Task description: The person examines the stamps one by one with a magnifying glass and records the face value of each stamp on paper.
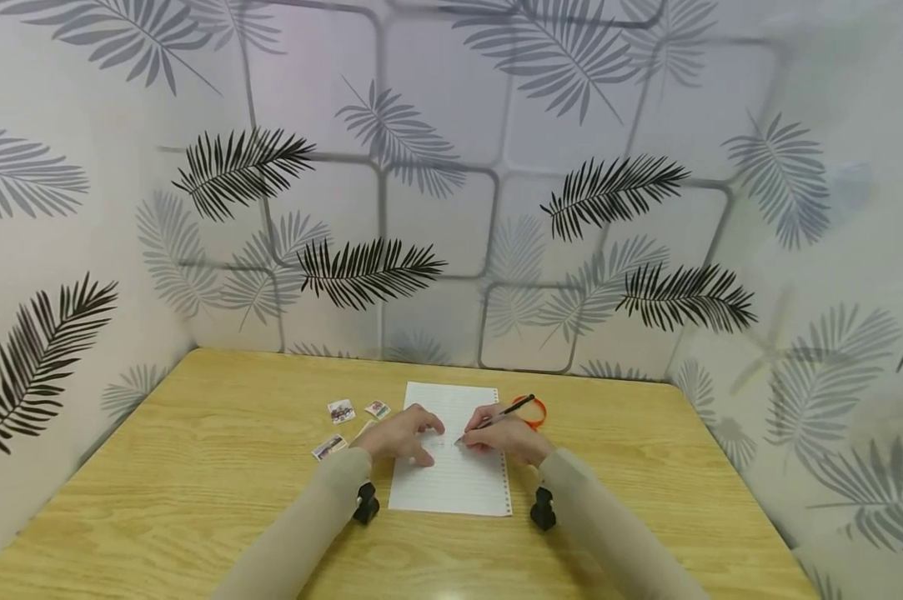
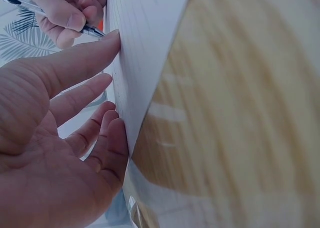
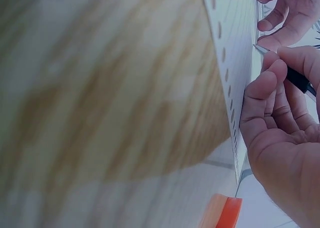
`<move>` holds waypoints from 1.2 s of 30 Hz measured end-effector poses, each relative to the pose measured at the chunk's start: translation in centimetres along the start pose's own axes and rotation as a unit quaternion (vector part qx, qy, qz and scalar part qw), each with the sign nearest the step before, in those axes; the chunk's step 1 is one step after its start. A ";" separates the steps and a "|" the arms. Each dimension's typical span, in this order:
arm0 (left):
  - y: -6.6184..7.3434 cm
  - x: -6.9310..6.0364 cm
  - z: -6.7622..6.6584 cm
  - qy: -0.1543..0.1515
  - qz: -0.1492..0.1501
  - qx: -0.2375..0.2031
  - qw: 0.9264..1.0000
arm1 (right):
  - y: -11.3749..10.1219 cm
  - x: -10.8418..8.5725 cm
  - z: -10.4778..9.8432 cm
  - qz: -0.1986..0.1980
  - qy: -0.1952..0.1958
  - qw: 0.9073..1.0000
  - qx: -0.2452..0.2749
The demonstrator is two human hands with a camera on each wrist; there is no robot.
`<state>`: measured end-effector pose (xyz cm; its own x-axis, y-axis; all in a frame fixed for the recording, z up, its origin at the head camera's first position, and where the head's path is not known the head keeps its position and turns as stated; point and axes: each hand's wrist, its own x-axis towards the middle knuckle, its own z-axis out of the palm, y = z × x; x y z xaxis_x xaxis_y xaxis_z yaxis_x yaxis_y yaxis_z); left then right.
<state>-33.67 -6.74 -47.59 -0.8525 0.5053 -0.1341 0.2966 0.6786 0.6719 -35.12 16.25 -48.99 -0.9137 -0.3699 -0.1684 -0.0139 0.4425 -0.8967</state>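
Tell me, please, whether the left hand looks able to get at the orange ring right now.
Probably not easily: the right hand, holding a pen over lined paper, is between the left hand and the orange ring.

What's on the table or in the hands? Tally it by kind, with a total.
Lined sheet of paper: 1
Pen, in the right hand: 1
Orange ring: 1
Small cards: 4, one mostly hidden behind the left hand
Total: 7
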 end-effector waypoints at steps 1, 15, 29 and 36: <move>0.0 0.0 0.0 0.000 0.000 0.001 1.000 | 0.0 0.0 0.0 0.001 -0.002 1.000 0.002; 0.0 0.0 -0.2 0.001 -0.006 -0.004 1.000 | -0.4 0.1 0.0 -0.004 -0.007 1.000 -0.023; 0.0 0.1 -0.2 -0.004 0.005 0.002 1.000 | -0.5 -0.3 0.0 0.026 0.021 0.999 -0.021; 0.0 0.1 -0.1 -0.005 0.000 0.010 1.000 | -0.1 -0.4 0.0 0.031 0.032 0.999 -0.024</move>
<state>-33.80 -6.79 -47.51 -0.8477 0.5112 -0.1420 0.3058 0.6894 0.6566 -34.79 16.32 -48.87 -0.9376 -0.2881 -0.1946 0.0250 0.5025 -0.8642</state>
